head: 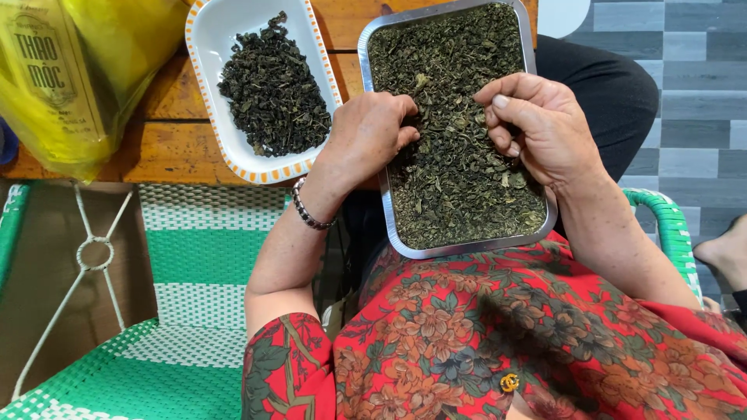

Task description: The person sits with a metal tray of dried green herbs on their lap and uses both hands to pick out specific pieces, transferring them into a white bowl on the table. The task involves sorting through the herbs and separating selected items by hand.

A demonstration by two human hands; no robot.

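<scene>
A metal tray [373, 70] full of dried green tea leaves [455, 179] rests tilted between my lap and a wooden table. My left hand [369, 132], with a beaded bracelet on the wrist, lies on the tray's left rim, its fingers curled into the leaves. My right hand [545, 124] hovers over the leaves at the tray's right side, fingertips pinched together on a few bits of leaf.
A white dish with an orange-striped rim [206, 47] holds a pile of darker dried leaves on the wooden table [167, 136]. A yellow plastic bag [85, 70] lies at the far left. A green and white woven chair [202, 257] stands beside me. Grey floor tiles [692, 93] at the right.
</scene>
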